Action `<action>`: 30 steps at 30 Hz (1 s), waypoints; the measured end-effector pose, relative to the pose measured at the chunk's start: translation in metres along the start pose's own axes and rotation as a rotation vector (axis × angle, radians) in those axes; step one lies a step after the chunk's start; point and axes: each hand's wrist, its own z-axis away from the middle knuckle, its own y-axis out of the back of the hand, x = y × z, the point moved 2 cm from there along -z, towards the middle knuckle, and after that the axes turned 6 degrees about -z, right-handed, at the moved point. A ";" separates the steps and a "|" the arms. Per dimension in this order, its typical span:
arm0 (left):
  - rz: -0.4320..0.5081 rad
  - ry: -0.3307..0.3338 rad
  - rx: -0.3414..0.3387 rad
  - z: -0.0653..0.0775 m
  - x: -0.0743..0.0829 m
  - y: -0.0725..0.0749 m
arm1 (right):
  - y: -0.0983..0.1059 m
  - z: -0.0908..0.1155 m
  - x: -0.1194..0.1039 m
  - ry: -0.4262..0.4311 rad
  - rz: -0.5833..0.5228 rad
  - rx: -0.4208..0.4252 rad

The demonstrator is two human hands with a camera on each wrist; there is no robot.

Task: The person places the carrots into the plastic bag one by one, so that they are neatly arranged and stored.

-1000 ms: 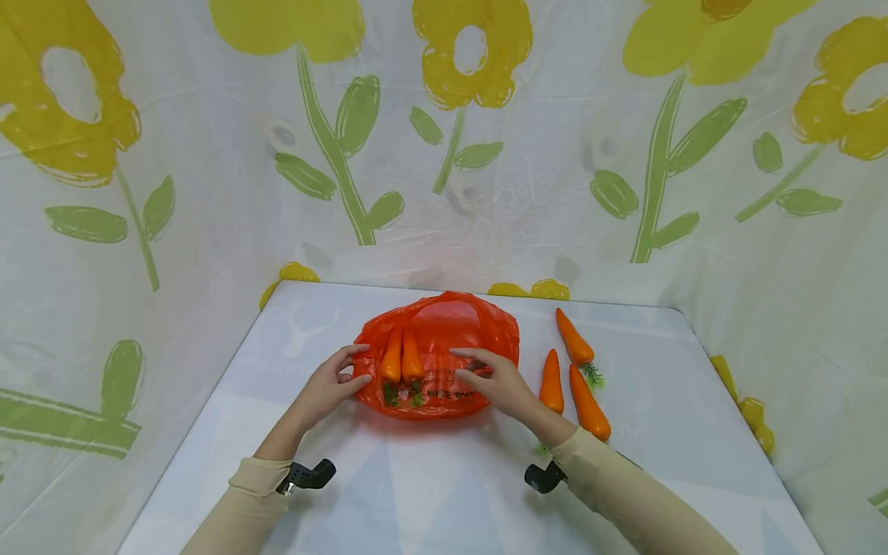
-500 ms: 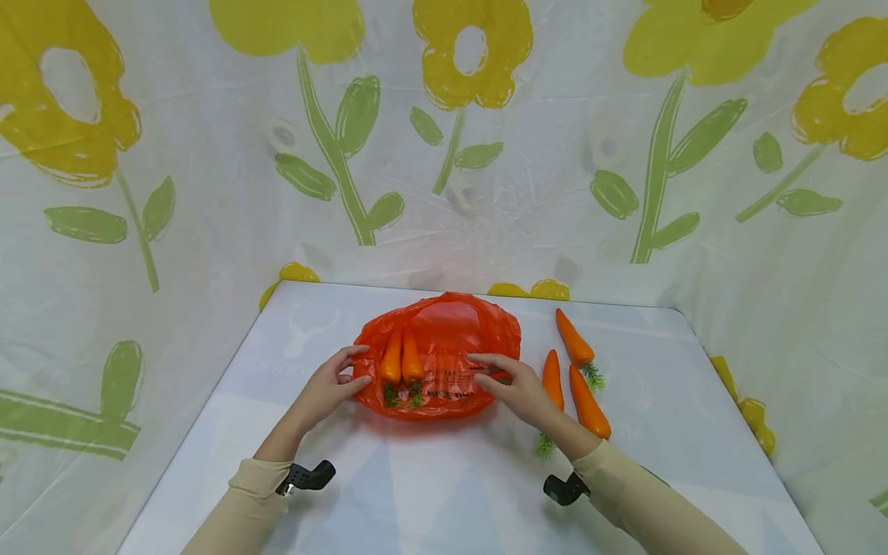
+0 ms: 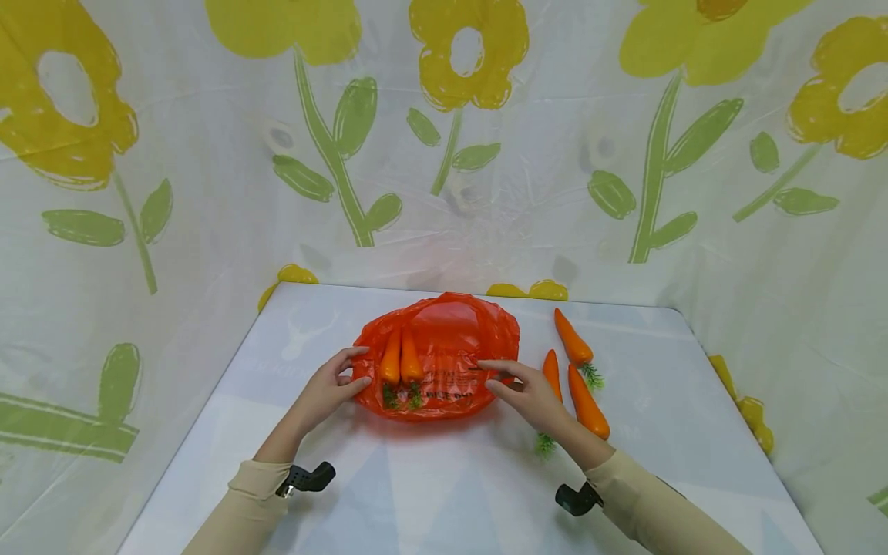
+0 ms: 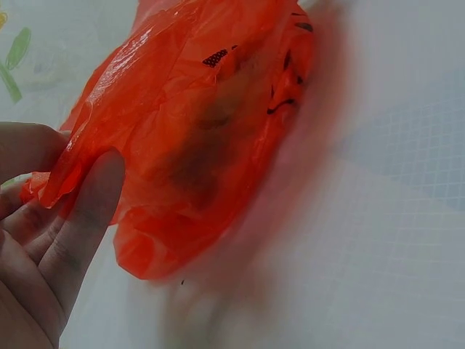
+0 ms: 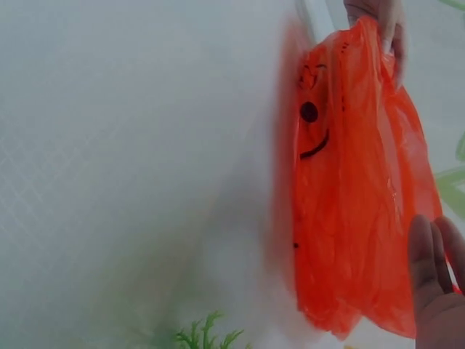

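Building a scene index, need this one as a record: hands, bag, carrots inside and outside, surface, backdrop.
left hand: pinches bag's left rim
right hand: at bag's right edge, fingers extended; firm contact unclear
red plastic bag: on table, mouth open
carrots inside: two, side by side, greens toward the person
carrots outside: three, right of bag, one partly covered by right hand
table: pale, patterned
backdrop: white sheet, yellow flowers

L grip [image 3: 331,385] pinches (R grip [image 3: 529,393] loose).
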 end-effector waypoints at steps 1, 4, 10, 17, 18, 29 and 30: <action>-0.002 0.001 0.001 0.000 0.000 0.000 | 0.000 0.001 0.000 -0.005 -0.001 0.001; -0.007 0.004 0.001 0.000 -0.001 0.000 | 0.001 0.002 0.001 -0.027 0.004 0.003; 0.005 0.000 -0.005 0.000 -0.002 0.000 | 0.004 0.007 0.000 -0.043 0.000 0.015; 0.008 0.006 -0.002 0.000 -0.002 0.000 | 0.013 0.011 0.006 -0.053 -0.007 0.038; 0.010 0.008 -0.002 0.000 -0.002 0.000 | 0.014 0.012 0.007 -0.050 -0.009 0.041; 0.010 0.012 -0.002 0.001 -0.002 0.000 | 0.021 0.019 0.006 -0.068 -0.020 0.071; 0.011 0.011 -0.001 0.001 -0.002 0.000 | 0.022 0.020 0.007 -0.064 -0.023 0.071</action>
